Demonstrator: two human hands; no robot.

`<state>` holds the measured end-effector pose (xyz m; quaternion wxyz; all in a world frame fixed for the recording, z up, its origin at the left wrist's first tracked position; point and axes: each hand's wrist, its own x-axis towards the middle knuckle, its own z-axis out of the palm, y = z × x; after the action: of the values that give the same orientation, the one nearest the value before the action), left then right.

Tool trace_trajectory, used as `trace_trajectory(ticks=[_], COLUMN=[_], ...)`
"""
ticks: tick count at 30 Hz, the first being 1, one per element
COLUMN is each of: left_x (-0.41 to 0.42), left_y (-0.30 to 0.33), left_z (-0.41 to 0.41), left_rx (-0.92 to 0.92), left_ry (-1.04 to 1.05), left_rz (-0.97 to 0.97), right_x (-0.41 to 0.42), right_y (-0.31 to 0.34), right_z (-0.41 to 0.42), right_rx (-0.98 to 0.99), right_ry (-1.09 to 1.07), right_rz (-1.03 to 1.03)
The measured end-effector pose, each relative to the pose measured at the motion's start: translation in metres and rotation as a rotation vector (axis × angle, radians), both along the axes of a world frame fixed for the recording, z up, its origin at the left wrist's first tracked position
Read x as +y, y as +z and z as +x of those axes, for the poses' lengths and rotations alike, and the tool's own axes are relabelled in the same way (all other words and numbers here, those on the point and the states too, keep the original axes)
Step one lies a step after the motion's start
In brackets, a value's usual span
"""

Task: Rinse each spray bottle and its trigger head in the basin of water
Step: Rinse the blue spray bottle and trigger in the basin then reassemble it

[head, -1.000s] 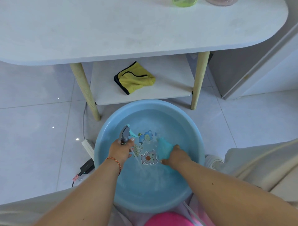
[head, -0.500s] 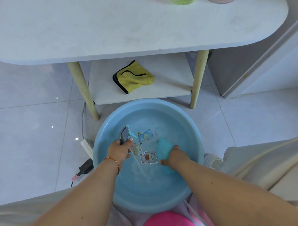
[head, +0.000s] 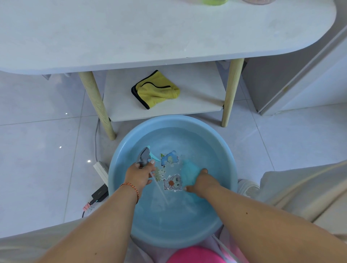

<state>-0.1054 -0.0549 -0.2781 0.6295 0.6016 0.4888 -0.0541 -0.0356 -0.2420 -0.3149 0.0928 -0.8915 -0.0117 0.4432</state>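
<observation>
A round blue basin (head: 228, 155) of water sits on the tiled floor in front of me, with cartoon pictures on its bottom. My left hand (head: 139, 175) grips a grey and teal trigger head (head: 144, 155) at the basin's left side, its thin dip tube (head: 158, 189) slanting down into the water. My right hand (head: 201, 182) holds a translucent teal spray bottle (head: 188, 171) lying under the water right of centre. Two more bottles, green (head: 214, 1) and pink (head: 256, 1), are cut off at the table's far edge.
A white table (head: 150, 32) with wooden legs (head: 97, 105) stands just beyond the basin. A yellow cloth (head: 156, 90) lies on its lower shelf. A power strip (head: 100, 169) and cable lie on the floor left of the basin. A pink object (head: 195, 256) is at my knees.
Both hands stay in the basin with the same grips. The view has shifted slightly; the dip tube and water ripple a little.
</observation>
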Motion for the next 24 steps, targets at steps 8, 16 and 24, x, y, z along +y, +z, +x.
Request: trace_trajectory(ticks=[8, 16, 24], left_x=[-0.0003, -0.0003, -0.0008], left_y=[0.0002, 0.0001, -0.0003], left_z=[0.0002, 0.0002, 0.0000], left_rx=[0.000, 0.004, 0.008], left_ry=[-0.010, -0.008, -0.016], left_rz=[0.005, -0.001, -0.003], right_x=[0.0019, 0.0020, 0.0012], right_y=[0.0005, -0.0008, 0.0016], right_z=[0.0005, -0.0002, -0.0007], right_rx=[0.010, -0.006, -0.002], right_ry=[-0.008, -0.011, -0.024], right_rz=[0.000, 0.020, 0.020])
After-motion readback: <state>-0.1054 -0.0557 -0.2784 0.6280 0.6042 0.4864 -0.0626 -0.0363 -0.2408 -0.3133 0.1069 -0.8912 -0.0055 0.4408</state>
